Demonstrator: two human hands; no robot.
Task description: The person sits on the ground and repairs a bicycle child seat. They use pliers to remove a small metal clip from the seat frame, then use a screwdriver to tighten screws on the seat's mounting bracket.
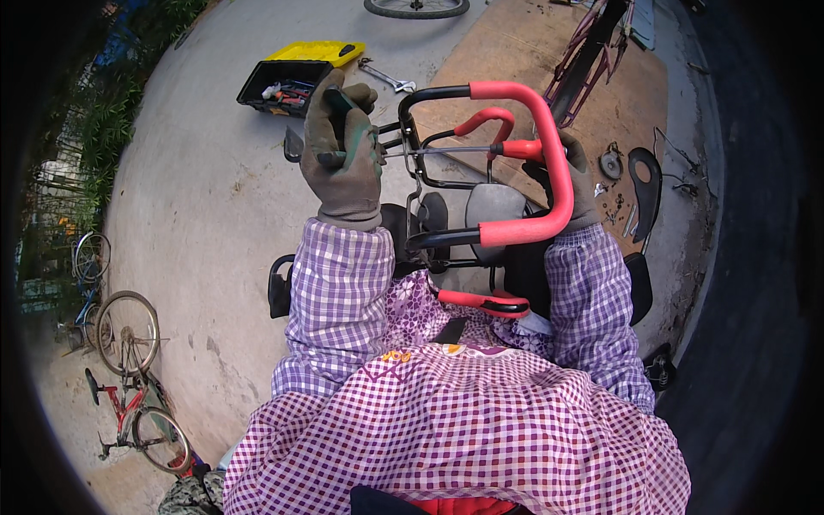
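1. Frame (442,238) of black tube sits up in front of the person, above the lap and between the two hands, with red padding (560,172) along its right side
2. The right hand (581,184), gloved, is closed around the red handle of a screwdriver (518,149); the padding passes in front of part of this hand (whether glove and padding touch, I cannot tell)
3. The shaft of the screwdriver runs leftward across the frame to the left hand (345,163)
4. The left hand, also gloved, has its fingers curled near the tip of the shaft; I cannot tell whether they grip anything small there
5. Inside the outline of the frame, as seen from above, show a smaller red-padded bar (499,116) and part of a grey pad (494,209)
6. Nearer the body, a red and black bar (476,300) lies just above the patterned cloth on the lap
7. Beyond the left hand, a black toolbox (257,105) stands with its yellow lid (319,53) open and tools inside; a wrench (390,80) lies on the ground beside it
8. At the upper right is a brown board (506,43); a purple bike frame (577,73), a round metal part (611,163) and a black curved guard (655,184) show there
9. Far to the left, a red bike (124,410) appears near the rim of the view
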